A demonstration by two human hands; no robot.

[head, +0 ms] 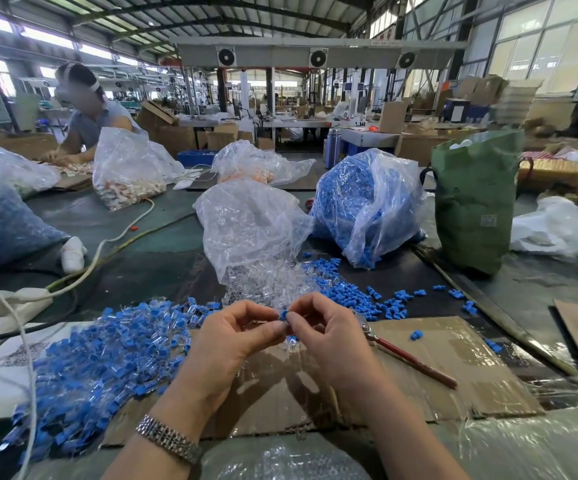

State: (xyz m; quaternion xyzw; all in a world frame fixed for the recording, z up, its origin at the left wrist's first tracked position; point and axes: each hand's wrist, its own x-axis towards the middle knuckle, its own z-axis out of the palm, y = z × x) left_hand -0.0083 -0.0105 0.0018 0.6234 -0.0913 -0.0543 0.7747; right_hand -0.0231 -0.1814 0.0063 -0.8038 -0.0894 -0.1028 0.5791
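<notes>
Two hands work close to the near edge of the dark green tabletop (149, 244), above a flattened brown cardboard sheet (436, 368) that lies on it. The left hand (235, 336), which has a metal link watch band (168, 438) on its wrist, and the right hand (325, 330) each have their grip closed, thumb against fingertips, on one small blue plastic piece (283, 315). They hold it between them over the cardboard. A clear piece shows just below the fingers; whether it is held or lies on the sheet cannot be told.

Right of the hands a red-handled tool (415, 362) lies on the cardboard, its head partly hidden behind the right hand. To the left spreads a heap of blue-and-clear plastic pieces (107, 362), crossed by a white cable (29, 358). Bubble wrap (280, 459) at the very near edge is cut off by the frame.

Farther off, loose blue caps (360, 296) are scattered right of centre. Behind the hands a clear plastic bag (249, 230) lies open, with clear pieces spread out of its mouth. To its right a second clear bag (367, 206) is packed with blue pieces. A green sack (471, 202) stands upright, its contents unseen apart from something white at the top.

At far left another person (90, 119) bends beside a bag of orange-and-white pieces (124, 174). Beyond them stretches a long factory hall with a steel roof, benches and cardboard boxes.
</notes>
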